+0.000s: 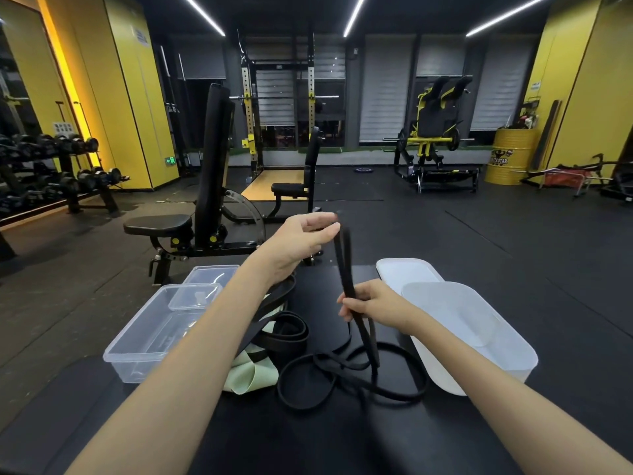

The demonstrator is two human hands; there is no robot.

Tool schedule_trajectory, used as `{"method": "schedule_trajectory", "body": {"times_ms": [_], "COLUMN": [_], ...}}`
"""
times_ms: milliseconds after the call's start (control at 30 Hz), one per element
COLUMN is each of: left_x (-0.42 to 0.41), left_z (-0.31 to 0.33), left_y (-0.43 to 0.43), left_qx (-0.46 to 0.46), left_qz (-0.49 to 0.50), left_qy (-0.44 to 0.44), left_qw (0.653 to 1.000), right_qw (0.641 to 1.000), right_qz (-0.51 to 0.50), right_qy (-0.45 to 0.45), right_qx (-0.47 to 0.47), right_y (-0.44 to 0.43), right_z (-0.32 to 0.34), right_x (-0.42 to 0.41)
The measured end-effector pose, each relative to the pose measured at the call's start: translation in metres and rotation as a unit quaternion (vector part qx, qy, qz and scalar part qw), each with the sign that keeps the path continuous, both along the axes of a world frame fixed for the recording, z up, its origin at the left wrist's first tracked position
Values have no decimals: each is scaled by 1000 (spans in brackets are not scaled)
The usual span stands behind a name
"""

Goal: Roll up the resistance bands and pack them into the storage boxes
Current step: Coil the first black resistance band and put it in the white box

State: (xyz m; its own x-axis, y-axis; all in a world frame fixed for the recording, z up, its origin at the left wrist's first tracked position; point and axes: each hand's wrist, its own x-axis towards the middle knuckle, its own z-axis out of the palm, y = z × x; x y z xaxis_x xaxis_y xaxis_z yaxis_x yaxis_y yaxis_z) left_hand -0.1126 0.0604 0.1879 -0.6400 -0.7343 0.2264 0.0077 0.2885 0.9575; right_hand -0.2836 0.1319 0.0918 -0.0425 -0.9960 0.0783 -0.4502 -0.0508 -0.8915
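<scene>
Straightening thin black band [344,262] ahead of rolling, by the look of it. Pinched at top by left hand [301,241], gripped lower down in right hand [366,305], just left of white box [442,368]; slack tangled beside that box. Next, probably: free tangle, roll from one end

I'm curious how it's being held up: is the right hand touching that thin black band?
Touching. The head view shows the right hand with its fingers curled round the thin black band, whose strands pass through its grip.
</scene>
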Motion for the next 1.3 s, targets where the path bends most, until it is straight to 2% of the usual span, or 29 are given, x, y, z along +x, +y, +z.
{"method": "schedule_trajectory", "body": {"times_ms": [133, 300, 467, 667, 800, 1000, 1167, 1300], "left_x": [-14, -36, -52, -81, -98, -99, -84, -89], "left_z": [-10, -12, -16, -6, -13, -57, -103, -133], "left_y": [-6, -7, -31, -64, -87, -102, -91, -99], "left_qx": [-26, 41, -8, 45, 105, 179, 256, 266], "left_qz": [23, 26, 66, 106, 90, 48, -32, -74], "left_qy": [28, 63, 56, 126, 99, -41, -9, -9], "left_qw": [999, 997, 996, 985, 985, 982, 966, 961], "right_qw": [999, 998, 994, 982, 974, 956, 951, 930], "right_qz": [15, 4, -15, -19, -34, -20, -41, -69], "right_qy": [-32, -59, -106, -184, -223, -291, -307, -359], "right_qx": [-8, -17, -16, -28, -29, -27, 21, 41], "right_y": [11, 20, 17, 3, -16, -60, -112, -153], "right_z": [0, 5, 10, 10, 10, 24, 19, 9], "right_x": [10, 14, 9, -7, -20, -34, -47, -58]}}
